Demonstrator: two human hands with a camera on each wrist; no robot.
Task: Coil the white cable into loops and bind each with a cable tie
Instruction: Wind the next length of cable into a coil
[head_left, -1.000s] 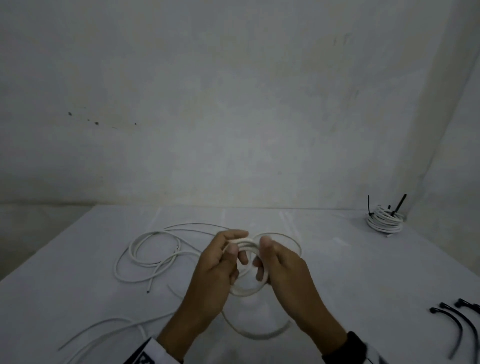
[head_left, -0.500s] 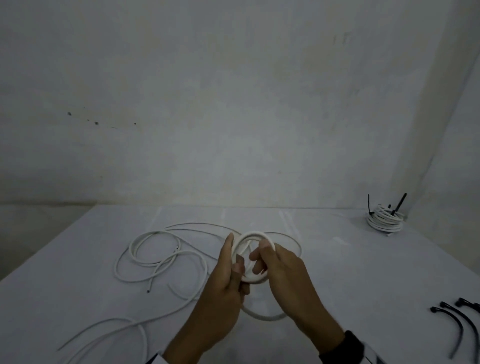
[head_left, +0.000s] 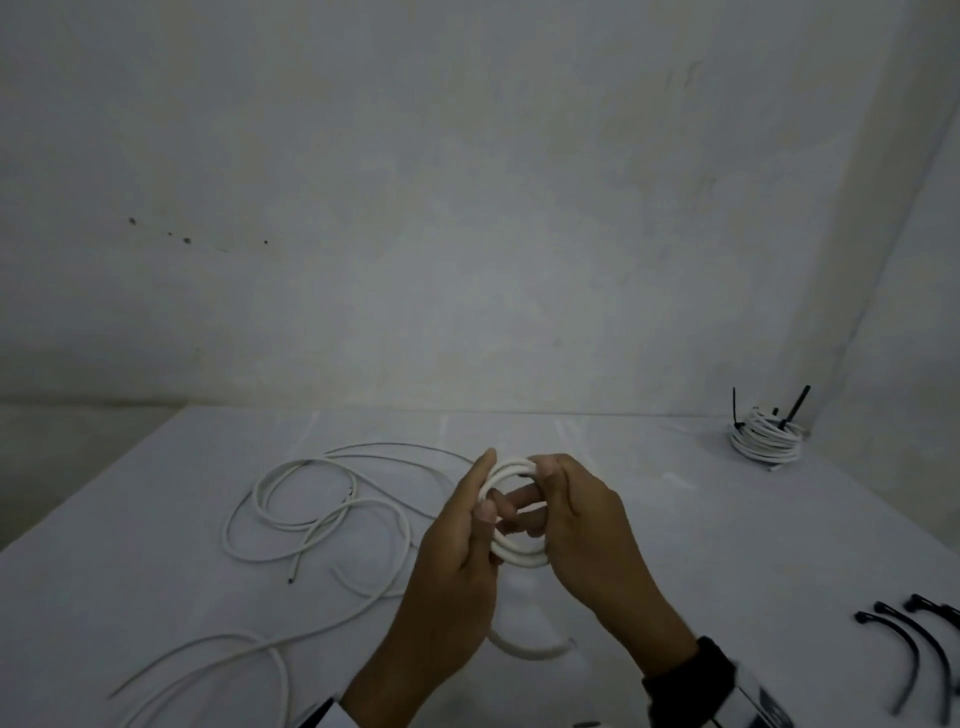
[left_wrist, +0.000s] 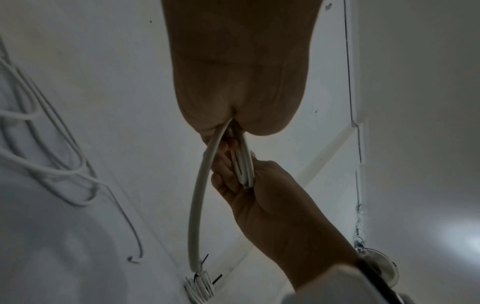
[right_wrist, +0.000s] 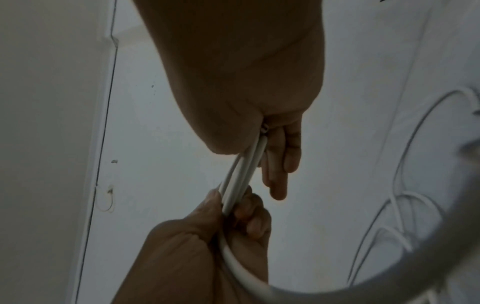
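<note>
Both hands hold a small coil of white cable (head_left: 511, 470) above the table's middle. My left hand (head_left: 462, 551) grips the coil's left side, thumb against the strands. My right hand (head_left: 582, 525) pinches the right side, its fingers poking through the ring. In the left wrist view the strands (left_wrist: 244, 164) run from my left palm into the right hand (left_wrist: 262, 191). The right wrist view shows the strands (right_wrist: 241, 176) between both hands. The cable's slack (head_left: 322, 509) sprawls over the table to the left, and a short tail (head_left: 524, 647) hangs below the hands.
A finished white coil bound with black ties (head_left: 766, 439) sits at the table's far right corner. Several loose black cable ties (head_left: 909, 639) lie near the right front edge. The white table (head_left: 727, 545) meets a bare wall behind.
The coil has been turned and tightened into a neater ring. Slack on the left has been drawn toward the hands, and the tail below has shifted right.
</note>
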